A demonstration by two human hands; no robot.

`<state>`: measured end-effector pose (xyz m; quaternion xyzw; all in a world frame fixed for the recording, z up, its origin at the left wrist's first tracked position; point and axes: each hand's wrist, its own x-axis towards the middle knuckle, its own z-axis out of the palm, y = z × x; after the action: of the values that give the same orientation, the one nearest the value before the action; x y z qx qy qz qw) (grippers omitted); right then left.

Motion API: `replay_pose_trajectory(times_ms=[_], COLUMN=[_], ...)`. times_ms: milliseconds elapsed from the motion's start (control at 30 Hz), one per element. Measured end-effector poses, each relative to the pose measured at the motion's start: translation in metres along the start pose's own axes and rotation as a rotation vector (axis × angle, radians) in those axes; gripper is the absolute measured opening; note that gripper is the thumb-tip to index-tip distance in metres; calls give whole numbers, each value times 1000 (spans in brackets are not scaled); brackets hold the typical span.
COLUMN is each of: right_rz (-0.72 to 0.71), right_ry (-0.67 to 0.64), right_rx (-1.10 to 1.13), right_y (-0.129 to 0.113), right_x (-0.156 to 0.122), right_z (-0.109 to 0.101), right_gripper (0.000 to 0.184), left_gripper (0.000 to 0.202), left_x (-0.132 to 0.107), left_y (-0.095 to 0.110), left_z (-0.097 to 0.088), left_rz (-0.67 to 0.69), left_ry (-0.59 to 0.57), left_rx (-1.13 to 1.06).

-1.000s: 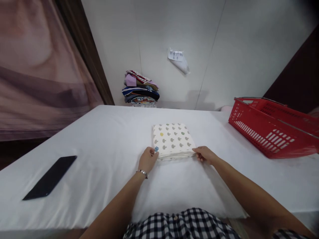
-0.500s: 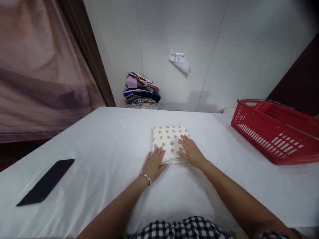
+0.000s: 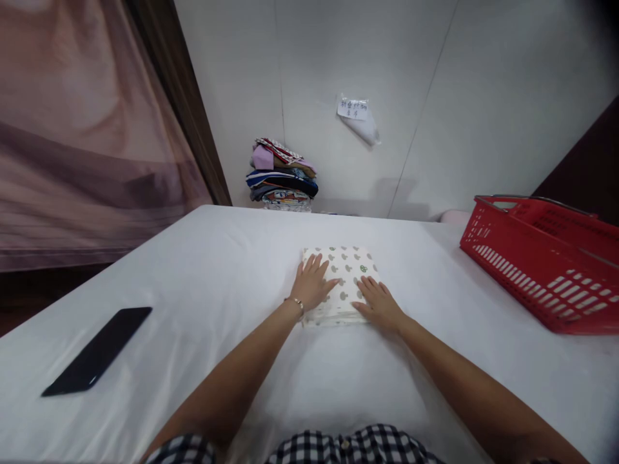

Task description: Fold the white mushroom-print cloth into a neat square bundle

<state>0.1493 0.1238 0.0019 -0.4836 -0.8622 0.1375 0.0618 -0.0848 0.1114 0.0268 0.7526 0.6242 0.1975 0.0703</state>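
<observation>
A folded white cloth (image 3: 345, 267) with a grey-green mushroom-like print lies in a neat square at the middle of the table. My left hand (image 3: 312, 285) rests flat on its left part, fingers spread and pointing away from me. On the cloth's right front part lies my right hand (image 3: 380, 304), also flat with its fingers apart. Layered folds show along the near edge of the cloth. Neither hand grips anything.
A red plastic basket (image 3: 546, 258) stands at the right of the white-covered table (image 3: 217, 258). A black flat object (image 3: 99, 351) lies at the left. Behind the far edge is a pile of folded clothes (image 3: 282, 174) against the wall, below a paper note (image 3: 353, 108).
My left hand has slid farther forward onto the cloth from its near left corner. My right hand has moved a little nearer to me. The view has shifted slightly left.
</observation>
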Motion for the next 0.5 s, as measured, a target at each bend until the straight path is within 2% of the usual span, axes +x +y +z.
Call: replay_pose_trajectory(times_ms=[133,200,300,367,500], right_rz=[35,39,-6,14,157], right_ry=[-101,-31,145,174,76], right_rx=[63,62,3,-54,-114], right_y=[0,-3,-6,-3,12], right_x=[13,30,67,91,123], right_z=[-20,-33,-43,-40,-17], right_gripper=[70,69,71,72,68], left_gripper=[70,73,74,74,74], left_x=[17,16,13,13,12], left_y=[-8,-10,-11,-11,-13], left_z=[30,39,41,39,40], left_rz=[-68,-65,-64,-68,-61], left_ry=[-80,-100,-109,-123,-132], left_rx=[75,109,154,172,176])
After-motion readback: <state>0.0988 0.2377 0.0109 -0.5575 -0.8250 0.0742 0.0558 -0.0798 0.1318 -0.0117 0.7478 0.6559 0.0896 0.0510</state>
